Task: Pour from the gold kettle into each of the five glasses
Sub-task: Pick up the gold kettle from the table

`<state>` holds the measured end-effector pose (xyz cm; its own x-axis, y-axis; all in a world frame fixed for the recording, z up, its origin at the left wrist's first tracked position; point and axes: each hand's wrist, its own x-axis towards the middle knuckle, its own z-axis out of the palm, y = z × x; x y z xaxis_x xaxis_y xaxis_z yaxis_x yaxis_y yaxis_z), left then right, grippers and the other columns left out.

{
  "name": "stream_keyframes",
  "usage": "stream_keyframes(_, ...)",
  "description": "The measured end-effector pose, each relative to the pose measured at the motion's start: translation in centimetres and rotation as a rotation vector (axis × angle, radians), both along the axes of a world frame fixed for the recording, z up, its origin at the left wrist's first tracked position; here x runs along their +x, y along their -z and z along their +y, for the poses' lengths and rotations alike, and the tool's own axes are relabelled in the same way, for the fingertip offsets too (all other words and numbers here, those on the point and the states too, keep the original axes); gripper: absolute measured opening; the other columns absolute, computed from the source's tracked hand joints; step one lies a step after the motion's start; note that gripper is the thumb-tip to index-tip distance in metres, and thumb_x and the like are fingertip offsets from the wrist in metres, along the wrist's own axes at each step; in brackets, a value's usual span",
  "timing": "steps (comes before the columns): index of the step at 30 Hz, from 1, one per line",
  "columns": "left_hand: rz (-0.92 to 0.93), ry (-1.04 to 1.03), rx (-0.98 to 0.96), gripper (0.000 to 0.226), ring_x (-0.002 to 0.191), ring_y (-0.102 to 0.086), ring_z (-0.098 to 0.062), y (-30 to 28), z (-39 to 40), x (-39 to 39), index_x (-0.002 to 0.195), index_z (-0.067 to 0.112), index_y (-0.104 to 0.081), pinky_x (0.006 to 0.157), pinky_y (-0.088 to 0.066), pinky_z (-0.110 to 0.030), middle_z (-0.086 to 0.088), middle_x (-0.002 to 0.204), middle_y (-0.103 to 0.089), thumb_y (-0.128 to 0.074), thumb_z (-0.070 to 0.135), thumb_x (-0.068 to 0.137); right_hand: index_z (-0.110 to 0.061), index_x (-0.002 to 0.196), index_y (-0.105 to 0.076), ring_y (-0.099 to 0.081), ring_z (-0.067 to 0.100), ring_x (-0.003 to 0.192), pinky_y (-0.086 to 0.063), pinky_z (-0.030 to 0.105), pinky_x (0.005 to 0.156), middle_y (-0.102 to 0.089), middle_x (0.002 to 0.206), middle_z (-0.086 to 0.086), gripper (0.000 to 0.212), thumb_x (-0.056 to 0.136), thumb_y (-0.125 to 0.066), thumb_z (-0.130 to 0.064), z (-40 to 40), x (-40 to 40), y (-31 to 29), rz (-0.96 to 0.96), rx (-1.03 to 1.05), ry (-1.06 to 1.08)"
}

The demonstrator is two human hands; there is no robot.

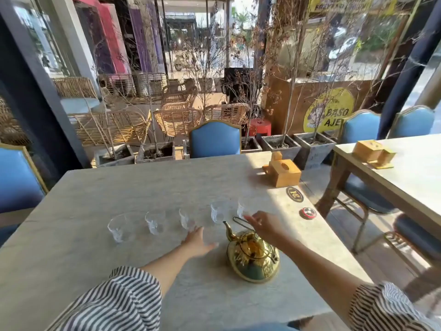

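Note:
A shiny gold kettle stands on the pale marble table, spout pointing away toward the glasses. Several clear glasses stand in a curved row beyond it, from the leftmost glass to the rightmost glass. My left hand lies flat and open on the table, fingers near the middle glass. Hovering above the kettle's wire handle is my right hand, fingers spread, close to the rightmost glass, holding nothing.
A wooden tissue box sits at the far right of the table, with a round black coaster and a small red-rimmed ashtray nearer the right edge. Blue chairs surround the table; a second table stands to the right.

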<state>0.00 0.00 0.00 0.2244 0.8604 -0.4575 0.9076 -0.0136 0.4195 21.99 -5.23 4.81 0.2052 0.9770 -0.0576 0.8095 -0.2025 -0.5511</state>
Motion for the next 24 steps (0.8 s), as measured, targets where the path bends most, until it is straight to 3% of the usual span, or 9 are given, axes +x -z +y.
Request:
stream_keyframes(5,-0.212,-0.196,-0.193,0.096,0.153,-0.029,-0.029,1.7,-2.6,2.7,0.163,0.008,-0.017,0.120,-0.029,-0.035,-0.013,0.168,-0.025,-0.055,0.062,0.093,0.002,0.087,-0.071,-0.059,0.017,0.061,-0.048,0.030,0.056,-0.070,0.075,0.012,0.050,0.098,-0.051,-0.042,-1.7,1.4,2.3,0.150,-0.016,-0.001)
stream_keyframes(9,-0.391,-0.314,-0.261,0.113,0.141,-0.045,-0.030,3.9,-4.1,5.2,0.154,0.015,-0.040,0.117,-0.039,-0.042,-0.009,0.156,-0.047,-0.047,0.091,0.070,0.008,0.087,-0.071,-0.049,0.002,0.040,-0.037,0.009,0.038,-0.060,0.060,0.005,0.054,0.098,-0.052,-0.041,-2.2,2.1,2.6,0.332,-0.074,0.024)
stream_keyframes(11,-0.480,-0.386,-0.266,0.130,0.122,-0.057,-0.027,5.3,-4.7,6.4,0.139,0.014,-0.053,0.108,-0.049,-0.048,-0.005,0.134,-0.061,-0.042,0.104,0.045,0.006,0.076,-0.070,-0.043,-0.002,0.033,-0.033,0.008,0.036,-0.054,0.050,-0.002,0.053,0.097,-0.054,-0.041,-2.0,2.5,2.8,0.409,-0.094,0.019)
stream_keyframes(13,-0.630,-0.514,-0.307,0.129,0.112,-0.058,-0.026,4.8,-5.7,7.6,0.133,0.010,-0.051,0.102,-0.054,-0.049,-0.007,0.123,-0.058,-0.055,0.100,0.040,-0.005,0.060,-0.061,-0.040,0.001,0.032,-0.032,0.009,0.036,-0.047,0.042,-0.008,0.050,0.096,-0.056,-0.039,-1.6,2.7,2.9,0.473,-0.100,0.006)
stream_keyframes(16,-0.806,-0.658,-0.390,0.106,0.132,-0.051,-0.032,4.5,-6.5,9.1,0.146,0.011,-0.036,0.104,-0.048,-0.054,-0.012,0.147,-0.046,-0.075,0.070,0.067,-0.009,0.056,-0.058,-0.038,0.003,0.031,-0.032,0.010,0.037,-0.045,0.038,-0.009,0.050,0.096,-0.057,-0.038,-1.1,2.9,3.4,0.529,-0.086,-0.019)
stream_keyframes(18,-0.855,-0.713,-0.399,0.093,0.126,-0.054,-0.029,4.8,-6.6,9.6,0.141,0.016,-0.036,0.093,-0.053,-0.051,-0.010,0.147,-0.045,-0.080,0.059,0.072,-0.015,0.047,-0.054,-0.037,0.003,0.030,-0.032,0.010,0.038,-0.046,0.034,-0.008,0.054,0.096,-0.058,-0.037,-0.9,3.0,3.9,0.559,-0.049,-0.033)
stream_keyframes(20,-0.875,-0.693,-0.382,0.105,0.106,-0.058,-0.019,4.6,-6.6,9.6,0.131,0.020,-0.038,0.068,-0.053,-0.035,-0.005,0.130,-0.052,-0.080,0.072,0.050,-0.018,0.044,-0.051,-0.035,0.003,0.030,-0.030,0.010,0.038,-0.045,0.033,-0.008,0.056,0.096,-0.058,-0.036,-0.8,2.8,4.2,0.581,-0.016,-0.026)
stream_keyframes(21,-0.862,-0.675,-0.369,0.118,0.107,-0.058,-0.019,4.8,-6.5,9.6,0.134,0.019,-0.038,0.064,-0.050,-0.032,-0.002,0.125,-0.051,-0.076,0.076,0.039,-0.018,0.043,-0.050,-0.034,0.004,0.030,-0.029,0.010,0.039,-0.044,0.033,-0.008,0.056,0.096,-0.059,-0.036,-0.8,2.7,4.5,0.597,0.003,-0.025)
stream_keyframes(24,-0.858,-0.653,-0.358,0.136,0.119,-0.056,-0.024,5.1,-6.0,9.7,0.140,0.021,-0.036,0.077,-0.053,-0.038,-0.001,0.129,-0.050,-0.075,0.084,0.025,-0.015,0.045,-0.049,-0.032,0.005,0.032,-0.029,0.012,0.040,-0.041,0.035,-0.009,0.055,0.096,-0.058,-0.032,-0.8,2.7,5.0,0.639,0.044,-0.025)
